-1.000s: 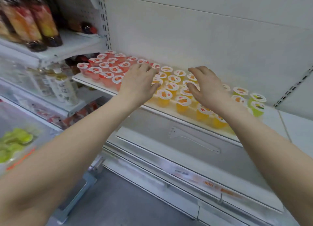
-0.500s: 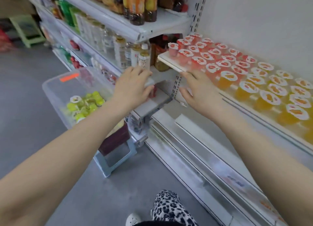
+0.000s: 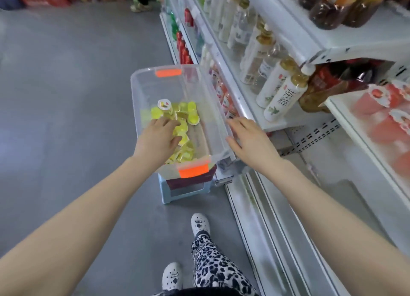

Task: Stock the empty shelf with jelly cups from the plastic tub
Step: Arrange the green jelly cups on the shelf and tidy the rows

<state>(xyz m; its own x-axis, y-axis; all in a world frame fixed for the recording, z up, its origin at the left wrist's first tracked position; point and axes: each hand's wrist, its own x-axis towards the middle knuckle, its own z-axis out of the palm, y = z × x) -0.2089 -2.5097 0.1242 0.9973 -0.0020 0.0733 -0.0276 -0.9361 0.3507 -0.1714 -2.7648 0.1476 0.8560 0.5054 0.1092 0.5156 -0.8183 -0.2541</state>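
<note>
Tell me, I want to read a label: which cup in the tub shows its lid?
The cup at the pile's far end, beyond the left hand: white lid up; the others show only yellow-green.

Jelly cups (image 3: 177, 127) in tub (image 3: 213, 109); tub on stool (image 3: 184, 191), left of shelves (image 3: 286, 122).

yellow-green jelly cups (image 3: 182, 127), orange-tabbed clear tub (image 3: 193, 170), leopard-print trousers (image 3: 217, 267).
</note>
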